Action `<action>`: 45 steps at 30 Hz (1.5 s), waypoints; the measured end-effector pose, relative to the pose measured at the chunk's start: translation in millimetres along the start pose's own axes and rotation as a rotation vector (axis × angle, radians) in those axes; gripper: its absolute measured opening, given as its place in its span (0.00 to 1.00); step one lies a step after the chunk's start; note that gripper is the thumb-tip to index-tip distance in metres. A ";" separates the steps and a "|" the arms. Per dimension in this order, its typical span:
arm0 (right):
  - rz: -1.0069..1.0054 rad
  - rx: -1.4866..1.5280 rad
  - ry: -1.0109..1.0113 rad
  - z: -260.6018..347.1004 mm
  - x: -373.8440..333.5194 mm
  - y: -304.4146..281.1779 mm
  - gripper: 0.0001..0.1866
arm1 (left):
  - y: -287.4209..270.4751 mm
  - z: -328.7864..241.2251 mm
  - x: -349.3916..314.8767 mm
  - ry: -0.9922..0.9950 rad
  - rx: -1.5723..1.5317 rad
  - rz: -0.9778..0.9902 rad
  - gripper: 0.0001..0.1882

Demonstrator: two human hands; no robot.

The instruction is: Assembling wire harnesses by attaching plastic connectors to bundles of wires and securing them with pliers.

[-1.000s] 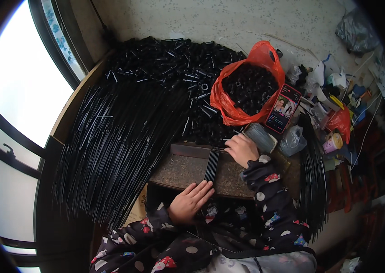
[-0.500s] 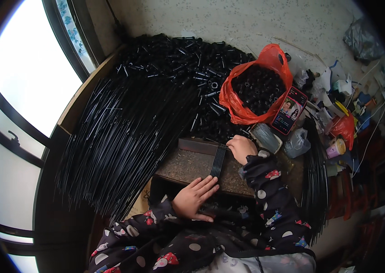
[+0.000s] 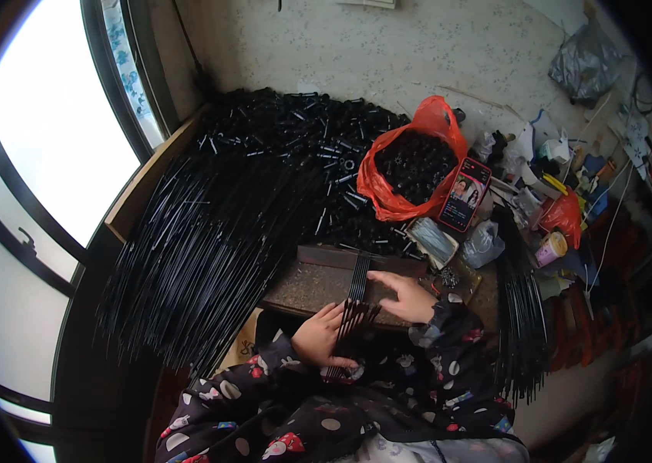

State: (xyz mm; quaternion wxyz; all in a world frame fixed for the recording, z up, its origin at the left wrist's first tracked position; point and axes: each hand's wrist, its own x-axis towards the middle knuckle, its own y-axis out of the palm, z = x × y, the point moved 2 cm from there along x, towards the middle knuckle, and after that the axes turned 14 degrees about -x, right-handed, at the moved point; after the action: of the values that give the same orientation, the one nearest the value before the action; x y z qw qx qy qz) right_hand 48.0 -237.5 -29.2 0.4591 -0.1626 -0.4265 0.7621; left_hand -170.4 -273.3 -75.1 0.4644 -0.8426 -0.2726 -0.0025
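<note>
A row of thin black rods [image 3: 358, 279] lies side by side across the brown board [image 3: 316, 284], their far ends at a dark raised bar [image 3: 326, 257]. Toward me the near ends spread a little apart over my left hand [image 3: 318, 338]. Its fingers lie around these near ends, with the thumb held lower. My right hand [image 3: 405, 297] is just right of the row, index finger stretched toward the rods and nothing held in it. Whether that fingertip touches them I cannot tell.
A large heap of long black rods [image 3: 195, 270] fills the left side. Small black parts [image 3: 287, 123] are piled behind. An orange-red plastic bag [image 3: 372, 181] holds more black pieces. Beside it stand a phone [image 3: 464, 197] and a clear bag [image 3: 483, 244]. More rods [image 3: 520, 309] hang at right.
My right hand has drawn back toward me from the bar and extended its fingers. My left hand has gone from lying flat over the rods to around their near ends, which have fanned out.
</note>
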 end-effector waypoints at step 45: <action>-0.004 -0.599 0.059 -58.7 44.7 -28.1 0.10 | -3.8 -2.3 5.3 -0.142 -0.053 0.014 0.50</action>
State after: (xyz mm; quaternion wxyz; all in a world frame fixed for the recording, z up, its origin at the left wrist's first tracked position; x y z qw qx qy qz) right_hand 77.9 -164.6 -34.5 0.4044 -0.3121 -0.6190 0.5965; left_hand -167.1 -271.0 -69.4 0.4213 -0.8546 -0.2988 0.0535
